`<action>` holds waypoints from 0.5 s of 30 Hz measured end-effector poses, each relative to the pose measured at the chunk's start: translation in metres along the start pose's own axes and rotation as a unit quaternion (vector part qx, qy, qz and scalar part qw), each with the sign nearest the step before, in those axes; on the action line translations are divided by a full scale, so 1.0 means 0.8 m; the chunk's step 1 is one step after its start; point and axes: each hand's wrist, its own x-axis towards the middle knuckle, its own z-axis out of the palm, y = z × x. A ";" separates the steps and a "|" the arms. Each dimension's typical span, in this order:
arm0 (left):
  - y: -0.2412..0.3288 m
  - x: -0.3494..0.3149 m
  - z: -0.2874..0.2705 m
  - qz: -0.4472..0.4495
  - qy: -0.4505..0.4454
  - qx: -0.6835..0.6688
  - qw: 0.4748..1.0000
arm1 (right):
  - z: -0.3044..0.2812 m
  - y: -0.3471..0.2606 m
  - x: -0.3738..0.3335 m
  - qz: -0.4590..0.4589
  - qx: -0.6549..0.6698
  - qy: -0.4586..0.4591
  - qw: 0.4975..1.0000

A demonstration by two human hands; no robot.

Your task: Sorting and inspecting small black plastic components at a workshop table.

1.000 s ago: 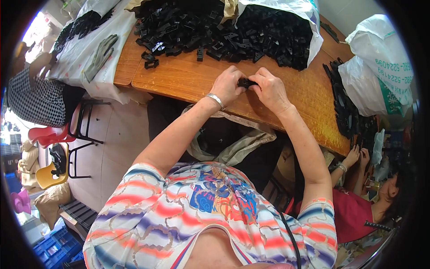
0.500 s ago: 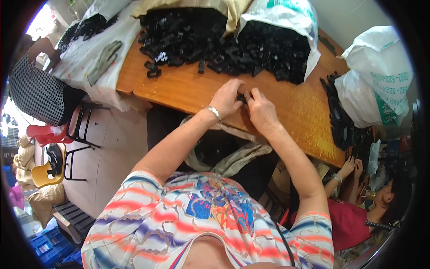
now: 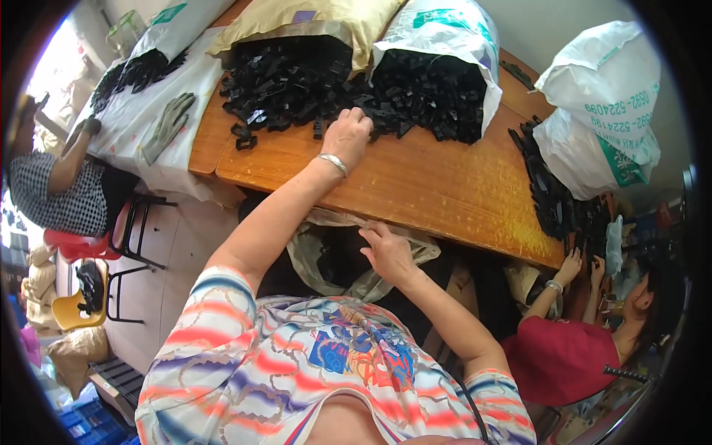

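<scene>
My left hand (image 3: 347,139) reaches to the front edge of a heap of small black plastic parts (image 3: 282,96). Its fingers are curled together at the parts, and whatever they grip is hidden. My right hand (image 3: 391,256) is lower, just off the table's front edge, above the mouth of a pale open sack (image 3: 302,256) at my lap. The thumb and fingers of that hand are apart, with nothing visible in them. The heap spills from a tan sack (image 3: 297,26) and a white sack (image 3: 437,33) lying on the wooden table (image 3: 437,189).
Long black parts (image 3: 549,182) lie along the table's right side by a standing white bag (image 3: 608,111). A grey glove (image 3: 169,127) rests on a covered table at left. One person (image 3: 70,178) sits at left, another (image 3: 567,352) works at right.
My hands, together over the table before, have separated. The left has moved forward to the heap; the right has drawn back toward me over the sack and opened. The view has shifted a little.
</scene>
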 end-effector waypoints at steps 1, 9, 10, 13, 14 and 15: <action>0.000 0.001 0.001 0.004 -0.002 -0.003 1.000 | -0.002 0.003 -0.002 0.005 -0.001 0.002 1.000; 0.034 -0.009 -0.022 0.014 0.022 -0.112 0.993 | -0.091 0.059 0.047 0.000 0.008 0.104 0.995; 0.043 -0.015 -0.023 0.019 0.008 -0.145 0.989 | -0.100 0.081 0.060 0.032 -0.026 0.121 0.992; 0.071 -0.036 -0.015 -0.012 -0.077 -0.187 0.979 | -0.113 0.150 0.095 0.093 -0.110 0.172 0.975; 0.072 -0.041 -0.009 -0.009 -0.097 -0.198 0.975 | -0.114 0.167 0.109 0.117 -0.102 0.167 0.974; 0.075 -0.044 -0.009 -0.008 -0.098 -0.201 0.975 | -0.116 0.180 0.120 0.141 -0.096 0.162 0.972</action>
